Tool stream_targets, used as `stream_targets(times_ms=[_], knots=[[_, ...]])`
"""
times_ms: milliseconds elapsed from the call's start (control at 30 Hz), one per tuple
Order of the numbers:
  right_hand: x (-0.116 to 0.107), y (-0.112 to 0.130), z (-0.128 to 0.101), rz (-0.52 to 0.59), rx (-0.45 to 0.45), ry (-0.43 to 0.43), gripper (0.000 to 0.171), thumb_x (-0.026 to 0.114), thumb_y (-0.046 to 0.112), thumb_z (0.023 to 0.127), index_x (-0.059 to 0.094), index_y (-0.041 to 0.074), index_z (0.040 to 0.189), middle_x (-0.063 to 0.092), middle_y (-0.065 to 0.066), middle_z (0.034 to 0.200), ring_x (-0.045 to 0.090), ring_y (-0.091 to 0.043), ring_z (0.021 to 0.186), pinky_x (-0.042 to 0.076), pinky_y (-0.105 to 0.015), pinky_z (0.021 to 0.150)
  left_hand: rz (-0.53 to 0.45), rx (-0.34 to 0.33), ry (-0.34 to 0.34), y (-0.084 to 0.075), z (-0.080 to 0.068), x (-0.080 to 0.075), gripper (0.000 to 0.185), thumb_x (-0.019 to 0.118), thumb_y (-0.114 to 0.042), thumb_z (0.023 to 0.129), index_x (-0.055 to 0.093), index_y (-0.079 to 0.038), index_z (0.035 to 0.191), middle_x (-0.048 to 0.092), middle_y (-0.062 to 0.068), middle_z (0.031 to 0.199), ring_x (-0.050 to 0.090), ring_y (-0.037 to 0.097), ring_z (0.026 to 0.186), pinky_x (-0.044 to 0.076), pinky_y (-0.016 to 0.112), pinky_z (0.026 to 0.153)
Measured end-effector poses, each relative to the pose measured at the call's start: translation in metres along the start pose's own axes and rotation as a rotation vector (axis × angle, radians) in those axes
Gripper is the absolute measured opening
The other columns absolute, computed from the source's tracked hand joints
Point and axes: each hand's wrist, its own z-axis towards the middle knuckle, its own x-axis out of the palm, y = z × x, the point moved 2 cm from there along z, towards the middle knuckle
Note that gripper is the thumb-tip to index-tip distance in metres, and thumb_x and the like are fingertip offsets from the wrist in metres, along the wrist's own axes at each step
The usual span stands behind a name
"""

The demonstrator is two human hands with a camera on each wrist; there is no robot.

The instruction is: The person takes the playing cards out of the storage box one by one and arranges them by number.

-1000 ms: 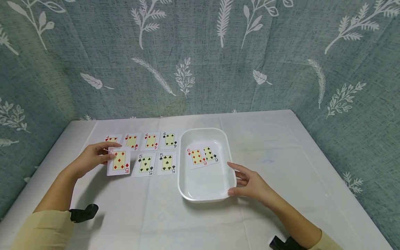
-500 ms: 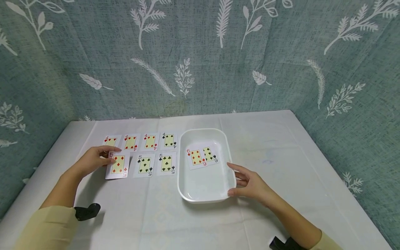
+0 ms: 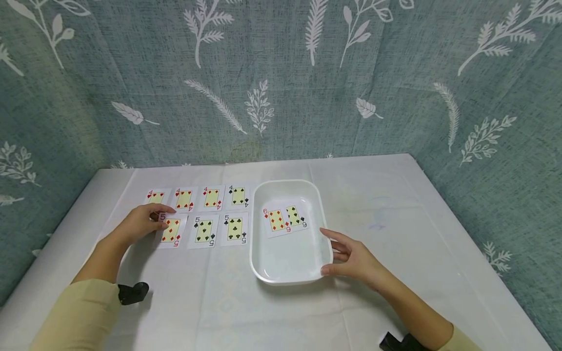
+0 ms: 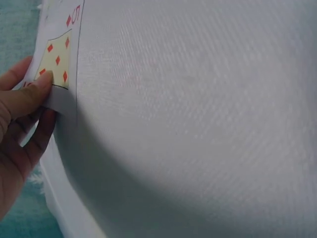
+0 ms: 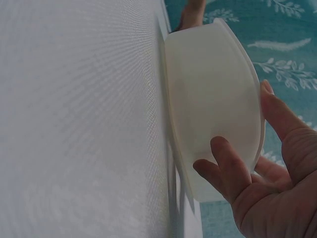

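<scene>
My left hand [image 3: 139,223] pinches the left edge of a five of diamonds card [image 3: 171,232], thumb on its face. The card lies low over the table, left of the five of spades [image 3: 204,232] and five of clubs [image 3: 234,229]. Up close in the left wrist view, the thumb [image 4: 38,89] overlaps the card's pips. At the right side of a white tray [image 3: 287,258], my right hand [image 3: 355,258] holds the rim, its fingers against the outer wall, as the right wrist view shows. Inside the tray are a six of diamonds [image 3: 276,222] and a partly covered black six [image 3: 295,216].
Behind the fives runs a row of fours: two of hearts [image 3: 184,199], one of diamonds [image 3: 212,198] and one black [image 3: 238,196]. The leftmost four is partly hidden by my left hand. A leaf-patterned curtain [image 3: 285,131] borders the white-covered table [image 3: 395,204].
The five of diamonds has come down and shifted slightly right, into line with the other fives, with my left hand still on it. My right hand and the tray have stayed put.
</scene>
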Motion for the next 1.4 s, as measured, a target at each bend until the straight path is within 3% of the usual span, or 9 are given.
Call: stream_targets(times_ms=[433, 700, 933, 1133, 1400], knots=[[0.000, 0.001, -0.001, 0.019, -0.002, -0.001, 0.093, 0.083, 0.013, 0.071, 0.031, 0.003, 0.147, 0.046, -0.030, 0.136, 0.054, -0.039, 0.118, 0.054, -0.032, 0.082, -0.010, -0.018, 0.079, -0.001, 0.000, 0.001, 0.048, 0.073, -0.013, 0.082, 0.055, 0.004, 0.124, 0.053, 0.018, 0.101, 0.045, 0.029, 0.092, 0.036, 0.032, 0.071], [0.000, 0.001, -0.001, 0.012, 0.003, -0.002, 0.092, 0.083, 0.013, 0.071, 0.031, 0.003, 0.147, 0.046, -0.030, 0.136, 0.054, -0.039, 0.118, 0.054, -0.031, 0.082, -0.029, 0.055, 0.069, 0.001, 0.000, 0.002, 0.042, 0.071, -0.008, 0.083, 0.056, 0.008, 0.117, 0.053, 0.011, 0.090, 0.044, 0.022, 0.080, 0.038, 0.028, 0.065], [0.001, 0.000, 0.000, -0.001, 0.003, -0.005, 0.093, 0.083, 0.016, 0.070, 0.031, 0.004, 0.147, 0.047, -0.029, 0.136, 0.054, -0.038, 0.118, 0.054, -0.032, 0.083, 0.003, 0.099, 0.017, -0.004, 0.001, 0.003, 0.043, 0.072, -0.005, 0.080, 0.056, 0.009, 0.117, 0.054, 0.021, 0.102, 0.048, 0.023, 0.080, 0.041, 0.030, 0.066], [0.001, 0.001, 0.000, -0.001, 0.001, -0.001, 0.093, 0.084, 0.016, 0.070, 0.031, 0.004, 0.147, 0.046, -0.029, 0.136, 0.054, -0.038, 0.118, 0.054, -0.032, 0.083, -0.058, 0.094, -0.031, -0.010, -0.005, 0.005, 0.055, 0.070, -0.019, 0.085, 0.049, 0.001, 0.131, 0.052, 0.024, 0.120, 0.051, 0.028, 0.096, 0.043, 0.031, 0.072], [0.001, 0.000, 0.000, -0.005, 0.003, 0.000, 0.093, 0.083, 0.016, 0.071, 0.031, 0.005, 0.147, 0.047, -0.027, 0.136, 0.054, -0.037, 0.119, 0.054, -0.031, 0.083, -0.155, 0.175, -0.166, -0.022, -0.012, 0.000, 0.051, 0.066, -0.021, 0.089, 0.049, -0.001, 0.133, 0.055, 0.019, 0.113, 0.049, 0.006, 0.087, 0.046, 0.021, 0.065]])
